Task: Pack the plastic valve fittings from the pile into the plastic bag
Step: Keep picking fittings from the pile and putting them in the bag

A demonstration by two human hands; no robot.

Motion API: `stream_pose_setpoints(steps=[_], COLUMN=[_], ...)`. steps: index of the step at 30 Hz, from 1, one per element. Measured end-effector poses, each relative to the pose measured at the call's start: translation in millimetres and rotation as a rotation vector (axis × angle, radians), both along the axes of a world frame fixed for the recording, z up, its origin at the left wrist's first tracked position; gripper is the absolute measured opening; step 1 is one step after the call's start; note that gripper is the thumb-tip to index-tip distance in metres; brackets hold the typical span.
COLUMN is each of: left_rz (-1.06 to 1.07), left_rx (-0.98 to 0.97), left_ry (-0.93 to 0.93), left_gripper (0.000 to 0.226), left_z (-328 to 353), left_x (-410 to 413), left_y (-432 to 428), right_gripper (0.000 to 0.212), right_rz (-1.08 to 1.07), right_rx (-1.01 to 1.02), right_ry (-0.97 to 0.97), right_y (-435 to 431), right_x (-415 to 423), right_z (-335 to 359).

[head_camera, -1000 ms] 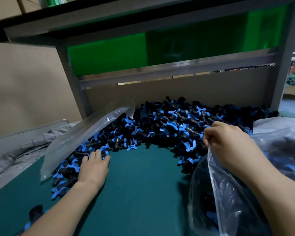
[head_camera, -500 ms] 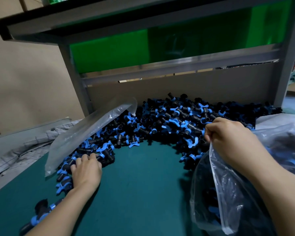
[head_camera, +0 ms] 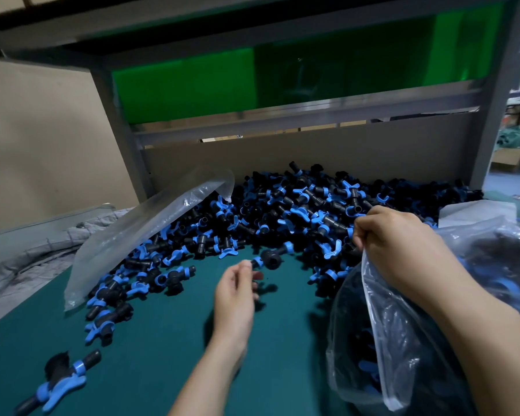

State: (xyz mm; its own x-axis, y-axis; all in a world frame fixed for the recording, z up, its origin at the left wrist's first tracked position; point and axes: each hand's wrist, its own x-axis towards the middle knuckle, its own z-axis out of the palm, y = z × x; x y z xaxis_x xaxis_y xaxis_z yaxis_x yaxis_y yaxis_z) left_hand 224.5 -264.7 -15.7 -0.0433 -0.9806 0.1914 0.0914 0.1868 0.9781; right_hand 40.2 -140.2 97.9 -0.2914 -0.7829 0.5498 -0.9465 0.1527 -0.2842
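a: where are we?
b: mid-fill. right hand pinches the bag rim at four o'clock; left hand curled, grip unclear, near the pile at twelve.
a: next?
b: likely carry fittings across into the mouth.

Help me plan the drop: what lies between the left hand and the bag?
In the head view, mostly bare green mat between the left hand and the bag; a few fittings at the pile's edge lie beside the bag.

Left hand — blurred, fingers half-curled; right hand pinches plastic bag
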Motion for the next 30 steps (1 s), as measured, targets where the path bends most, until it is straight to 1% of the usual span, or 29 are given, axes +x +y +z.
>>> stream_pose_setpoints(steps=[3, 9, 15, 24, 27, 30], left_rz=[-0.052, -0.007, 0.040, 0.035, 0.012, -0.014], left_rx=[0.064, 0.108, 0.085, 0.076, 0.083, 0.164], left_ry=[0.049, 0.085, 0.085, 0.102, 0.106, 0.199], left_gripper=[0.030, 0.033, 0.032, 0.029, 0.031, 0.034], left_z=[-12, -13, -15, -16, -16, -12], left_x=[-16, -12, -13, -14, -14, -12], left_y=[16, 19, 19, 17, 18, 19], right_gripper=[0.033, 0.033, 0.034, 0.036, 0.037, 0.037], right_rz=[0.003, 0.014, 0.005, 0.003, 0.009, 0.007], right_rx=[-0.004, 0.012, 0.021, 0.015, 0.012, 0.008], right_ry=[0.004, 0.004, 0.010, 0.013, 0.005, 0.000], right_y=[0, 0, 0, 0, 0, 0], right_x=[0, -1, -1, -2, -3, -4], right_z=[-1, -1, -1, -2, -3, -3])
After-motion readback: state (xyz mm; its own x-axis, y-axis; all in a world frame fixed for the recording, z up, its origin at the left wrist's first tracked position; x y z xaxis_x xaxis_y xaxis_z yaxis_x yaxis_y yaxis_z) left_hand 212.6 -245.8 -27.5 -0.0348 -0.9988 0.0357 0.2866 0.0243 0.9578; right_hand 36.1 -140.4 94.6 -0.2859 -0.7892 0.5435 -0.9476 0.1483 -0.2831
